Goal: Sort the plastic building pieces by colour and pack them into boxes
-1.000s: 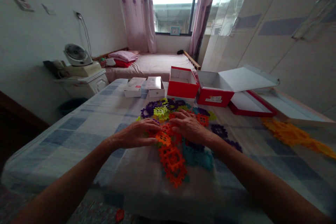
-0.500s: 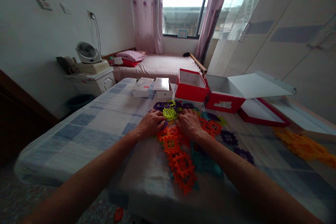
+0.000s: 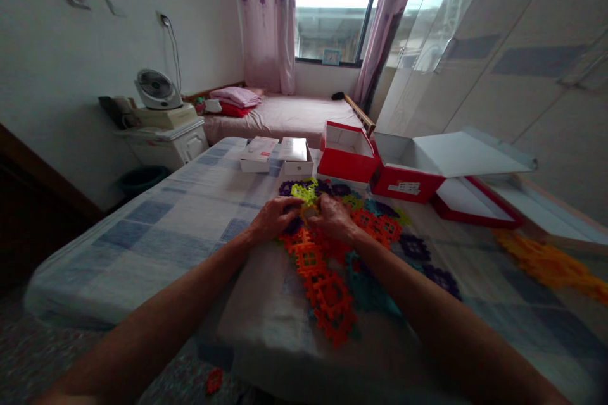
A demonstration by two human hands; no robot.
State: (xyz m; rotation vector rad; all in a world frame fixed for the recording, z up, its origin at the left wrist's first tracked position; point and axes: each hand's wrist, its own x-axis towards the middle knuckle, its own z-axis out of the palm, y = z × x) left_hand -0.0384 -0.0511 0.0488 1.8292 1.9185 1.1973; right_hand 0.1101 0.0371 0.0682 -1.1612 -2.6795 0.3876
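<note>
My left hand (image 3: pixel 274 219) is closed on the left side of some yellow-green interlocking plastic building pieces (image 3: pixel 303 192), thumb and fingers pinching. From the other side my right hand (image 3: pixel 334 220) grips the same pieces, its fingertips partly hidden. A small orange-yellow patch shows between the two hands. Below them a chain of orange building pieces (image 3: pixel 327 297) runs toward the front edge. Purple pieces (image 3: pixel 415 248) and teal pieces (image 3: pixel 370 288) lie beside and partly under my right forearm. More orange pieces (image 3: pixel 380 226) rest right of my right hand.
Two white boxes (image 3: pixel 298 168) stand at the far side of the cloth-covered table (image 3: pixel 156 253). Open red boxes (image 3: pixel 349 168) are to their right, near a red lid (image 3: pixel 479 212). Yellow-orange pieces (image 3: pixel 551 262) lie far right. An orange piece (image 3: pixel 214 381) is on the floor.
The yellow-green pieces have been lifted and tilted between my hands, from lying flatter to standing more on edge. Both hands have shifted slightly. The surrounding pieces and boxes stay put.
</note>
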